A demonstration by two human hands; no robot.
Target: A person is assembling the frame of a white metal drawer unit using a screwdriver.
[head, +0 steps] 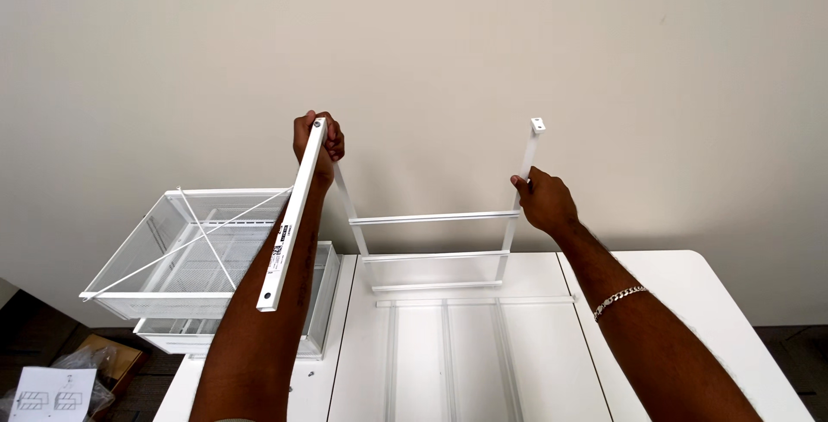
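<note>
A white metal ladder-like frame (440, 218) stands upright on the white table (681, 301), with several horizontal rails between two posts. My left hand (316, 142) grips the top of the frame's left post together with a loose white bar (291, 219), which slants down toward me along my forearm. My right hand (542, 200) is closed around the right post (526, 159), a little below its top bracket. A silver bracelet (618, 299) sits on my right wrist.
Two white mesh wire baskets (185, 254) are stacked at the table's left side. Another white frame section (448, 344) lies flat on the table. On the floor at lower left lie an instruction sheet (52, 392) and packaging. A plain beige wall is behind.
</note>
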